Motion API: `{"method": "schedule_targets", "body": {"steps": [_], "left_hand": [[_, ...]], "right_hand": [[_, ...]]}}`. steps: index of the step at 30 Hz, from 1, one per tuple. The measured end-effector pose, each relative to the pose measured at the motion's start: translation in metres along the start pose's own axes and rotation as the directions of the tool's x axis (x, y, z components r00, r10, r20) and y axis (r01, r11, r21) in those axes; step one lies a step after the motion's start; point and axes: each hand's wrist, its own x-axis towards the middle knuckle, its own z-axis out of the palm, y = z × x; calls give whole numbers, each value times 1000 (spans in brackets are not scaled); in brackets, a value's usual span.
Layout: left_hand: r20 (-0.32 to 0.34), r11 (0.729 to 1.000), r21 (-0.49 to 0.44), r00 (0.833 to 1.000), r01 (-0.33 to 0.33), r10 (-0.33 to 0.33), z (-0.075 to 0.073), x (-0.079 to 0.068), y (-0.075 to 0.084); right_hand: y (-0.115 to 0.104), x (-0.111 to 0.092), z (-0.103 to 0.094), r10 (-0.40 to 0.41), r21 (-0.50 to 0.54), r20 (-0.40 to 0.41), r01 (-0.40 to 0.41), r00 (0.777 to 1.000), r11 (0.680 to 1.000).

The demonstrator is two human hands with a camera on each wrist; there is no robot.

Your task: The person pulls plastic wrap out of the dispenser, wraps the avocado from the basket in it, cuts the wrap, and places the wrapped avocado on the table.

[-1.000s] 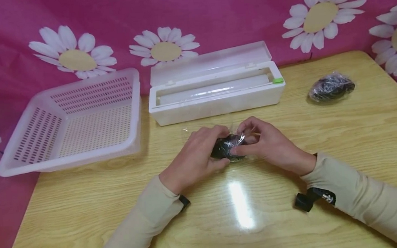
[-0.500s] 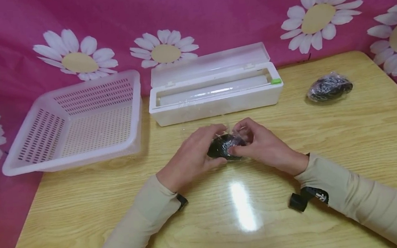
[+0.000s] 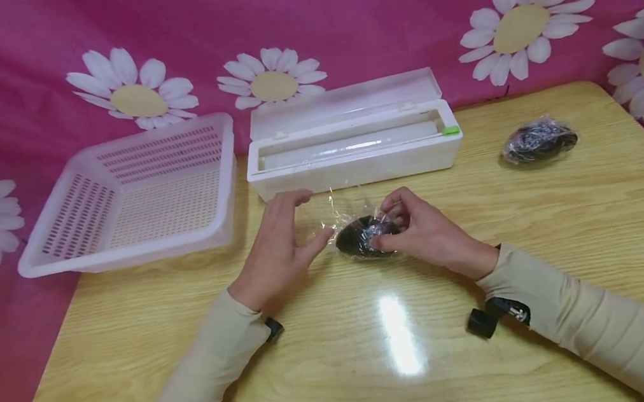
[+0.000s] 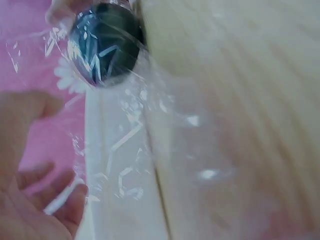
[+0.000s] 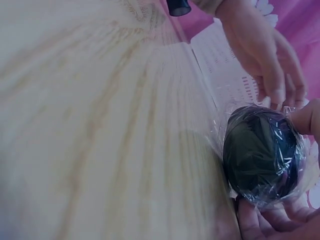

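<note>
A dark, glossy oval object [image 3: 354,239], its kind not clear, lies on the table in loose cling film [image 4: 120,145]. My right hand [image 3: 431,233] holds its right end, thumb pressed on the near side and fingers round behind. In the right wrist view the film is wrinkled tightly over the dark oval object [image 5: 257,155]. Just left of it is my left hand [image 3: 274,250], fingers and thumb spread apart with nothing gripped. The left thumb tip is close to the film's edge; whether it touches cannot be told.
Behind the hands stands a white cling film box [image 3: 353,166], lid raised, with a roll [image 3: 352,146] and a green slider [image 3: 450,130]. A white perforated basket [image 3: 130,246] is at left. Another dark wrapped object [image 3: 539,140] lies at right. A flowered pink cloth [image 3: 375,24] hangs behind.
My left hand has let go of the dark oval object and moved left, its fingers spreading. The right hand keeps its hold, nearly still. More of the object's left end shows.
</note>
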Motion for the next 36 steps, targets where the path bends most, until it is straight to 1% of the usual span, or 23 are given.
{"method": "schedule_targets", "body": {"steps": [2,3,5,6,8,12,14,16,17,18,21,23,26,28,33,34,36], "left_hand": [[-4,995,-9,995,95,-95,1,2,-7],[8,988,-19,988,154,-154,1,3,-9],[52,963,-41,964,265,-262,2,7,-15],[77,950,-52,949,309,-305,2,10,-17],[128,923,-72,921,378,-368,2,15,-22],[216,872,-116,869,475,-445,1,23,-29],[241,851,-136,850,507,-468,-1,25,-31],[255,835,-169,842,523,-476,-3,24,-32],[255,831,-188,843,524,-474,-4,24,-32],[253,830,-208,848,518,-466,-5,23,-31],[254,831,-277,871,483,-421,-6,21,-29],[250,825,-322,882,465,-399,-5,20,-26],[251,806,-375,887,457,-387,-5,19,-22],[255,796,-393,887,460,-386,-7,19,-19],[252,823,-360,895,439,-367,-20,16,-11],[250,832,-347,898,433,-363,-23,15,-9],[258,843,-337,902,420,-347,-29,13,-6]], "right_hand": [[1,0,-1,-1,-1,-1,1,1000,1000],[2,0,-2,-4,0,-1,4,1000,1000],[4,0,-2,-5,9,0,5,1000,1000],[4,0,-2,-5,15,2,5,1000,1000],[5,0,-2,-4,27,7,4,1000,1000],[6,1,0,-6,35,18,6,1000,999],[5,2,1,-9,34,21,9,1000,999],[5,3,1,-20,42,25,19,999,999],[4,3,1,-23,45,24,22,999,999],[4,3,1,-27,47,24,26,999,999],[3,4,-1,-33,56,22,32,999,998],[3,3,-1,-32,54,19,31,999,998],[4,3,-2,-29,55,18,28,999,998],[4,3,-2,-25,54,16,24,1000,998],[4,2,-2,-15,41,4,15,1000,999],[4,2,-2,-14,38,2,14,1000,999],[4,2,-1,-17,30,-2,17,1000,999]]}}
